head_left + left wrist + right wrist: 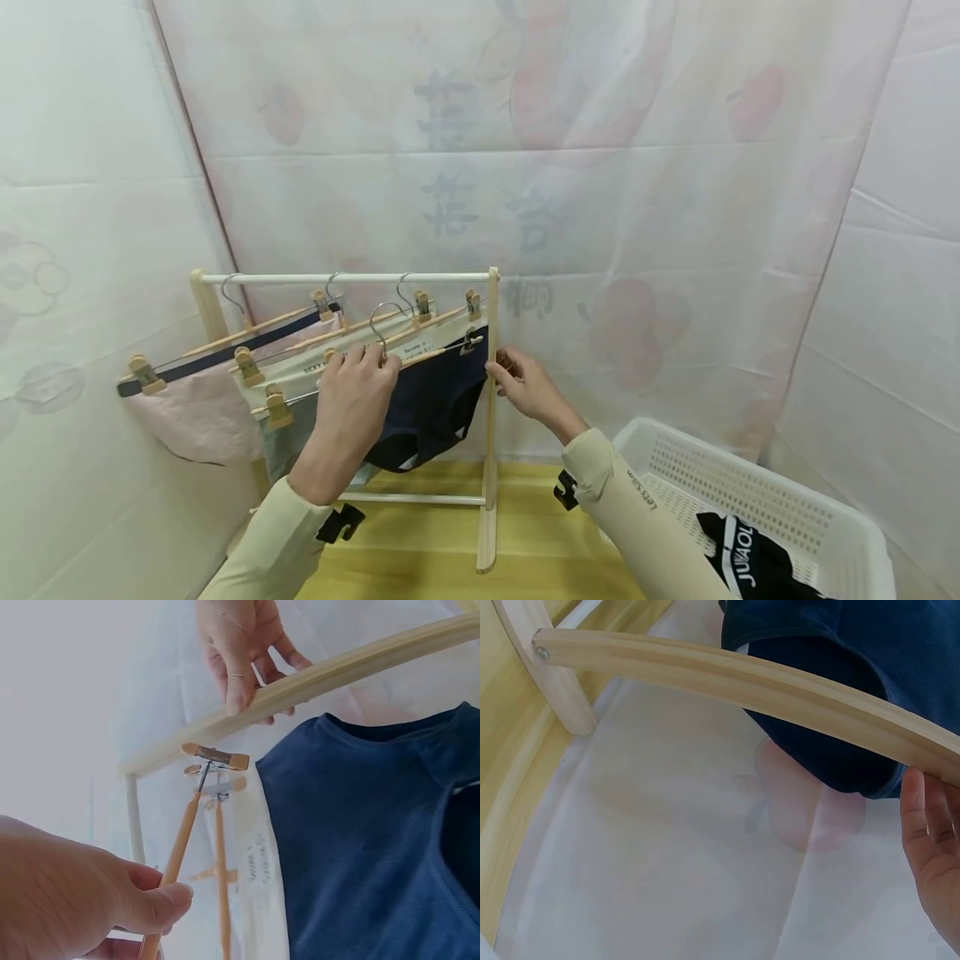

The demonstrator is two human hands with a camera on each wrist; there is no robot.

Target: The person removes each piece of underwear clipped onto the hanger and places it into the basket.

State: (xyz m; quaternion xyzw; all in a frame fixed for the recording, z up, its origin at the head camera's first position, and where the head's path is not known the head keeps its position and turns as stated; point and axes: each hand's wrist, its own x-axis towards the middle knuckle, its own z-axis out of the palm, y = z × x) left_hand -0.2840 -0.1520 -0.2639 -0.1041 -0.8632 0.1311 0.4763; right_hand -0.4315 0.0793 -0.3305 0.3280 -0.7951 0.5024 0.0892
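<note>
Curtained booth, wider building unclear: fruit-printed sheets [697,217] on three sides, wood-grain tabletop [420,554], small clothes rack [491,433].

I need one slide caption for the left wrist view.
Left hand pinches a hanger; right hand holds a wooden post.

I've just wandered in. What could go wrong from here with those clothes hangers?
The left hand holds a hanger whose hook seems to sit below the rail, so it could drop if released now.

The hangers crowd together, so its near clip might snag the cream garment behind.

The right hand grips the end post; a hard pull there could perhaps tip the rack.
</note>
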